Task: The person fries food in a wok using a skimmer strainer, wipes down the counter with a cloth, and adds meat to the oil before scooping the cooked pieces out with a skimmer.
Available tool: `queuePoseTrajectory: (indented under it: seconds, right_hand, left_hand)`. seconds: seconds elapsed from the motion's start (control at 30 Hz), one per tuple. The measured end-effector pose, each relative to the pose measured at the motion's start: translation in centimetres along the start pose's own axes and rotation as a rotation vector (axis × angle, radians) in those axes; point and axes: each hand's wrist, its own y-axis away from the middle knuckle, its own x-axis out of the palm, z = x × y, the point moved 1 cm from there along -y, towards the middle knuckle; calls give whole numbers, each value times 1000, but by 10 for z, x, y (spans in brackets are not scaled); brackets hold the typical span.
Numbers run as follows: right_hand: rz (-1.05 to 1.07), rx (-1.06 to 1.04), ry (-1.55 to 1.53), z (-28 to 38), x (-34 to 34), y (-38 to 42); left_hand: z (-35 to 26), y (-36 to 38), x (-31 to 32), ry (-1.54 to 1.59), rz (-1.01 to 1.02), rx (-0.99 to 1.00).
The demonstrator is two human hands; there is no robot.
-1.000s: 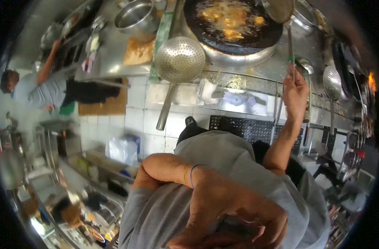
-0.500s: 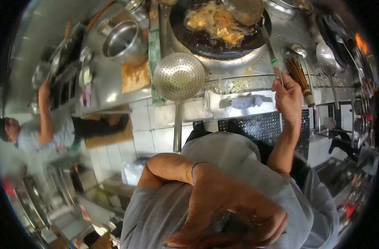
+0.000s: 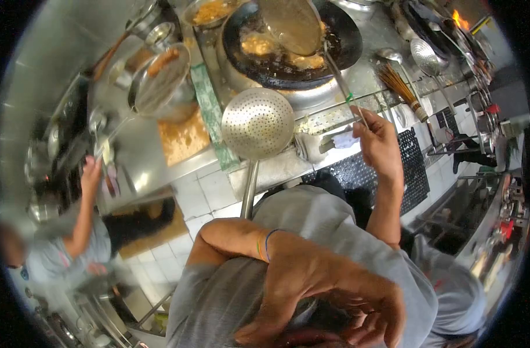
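My right hand (image 3: pixel 378 142) is closed around the end of a long thin handle with a green band. The handle leads to a broad round skimmer (image 3: pixel 293 26) tilted over the black wok (image 3: pixel 349 40), where yellowish food (image 3: pixel 258 45) lies in dark oil. My left hand (image 3: pixel 317 278) is very close to the camera, with coloured bands on its wrist. Its fingers are curved and apart from the thumb, with nothing visible between them. A perforated ladle (image 3: pixel 258 123) rests at the counter edge in front of me; my left forearm hides its handle end.
On the left, a co-worker's hand (image 3: pixel 91 174) holds a strainer (image 3: pixel 160 81) with a brown piece over a metal pot. A bamboo brush (image 3: pixel 401 90) and another perforated ladle (image 3: pixel 425 57) lie right of the wok. Flame (image 3: pixel 460 20) rises at upper right. Another person's grey sleeve (image 3: pixel 450 284) is behind me.
The view has shifted, so the counter appears turned. The skimmer sits further up-left over the wok with my right hand still gripping it. The co-worker's strainer now appears over the pot.
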Motion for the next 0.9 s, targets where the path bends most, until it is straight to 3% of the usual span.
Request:
queuePoseTrajectory:
  seconds: [0.07,0.13,0.23,0.37,0.47,0.53,0.57,0.63,0.67,0.73,0.77,0.83,0.9]
  right_hand:
    - [-36,40,30,3,-4,5]
    - [-173,-153,41,0,-5,-3]
    - [-270,-154,139,0,-12,-17]
    - [-315,-172,192,-10,-15,-43]
    - [-208,-79,91,-14,-13,-58]
    - [-135,-45,11,-15,-11,-62]
    - [-105,-38,-26,-14,-9,-61]
    - [-79,-44,1,-9,-8,-56]
    - [-82,-52,-19,-4,-10,-53]
    - [-92,-59,-37,5,-14,-48]
    - [-112,-77,-37,9,-17,-48]
    - [-148,-95,-43,18,-22,-42]
    - [-183,-132,55,27,-22,-35]
  left_hand:
    - [-3,4,7,33,10,-27]
    - [-7,9,13,48,15,-61]
    - [-12,16,18,38,7,-107]
    - [-24,24,31,10,-123,-161]
    - [-27,9,37,17,-274,-253]
    - [-4,-8,31,-269,80,576]
    - [-5,-1,36,-265,91,577]
    - [-14,25,49,-231,-155,157]
    - [-24,31,48,-220,-147,152]
    - [-48,38,42,-233,-94,-145]
    - [-50,43,42,-225,-84,-152]
    - [-56,55,42,-263,-169,51]
    - [-64,78,43,-320,-196,53]
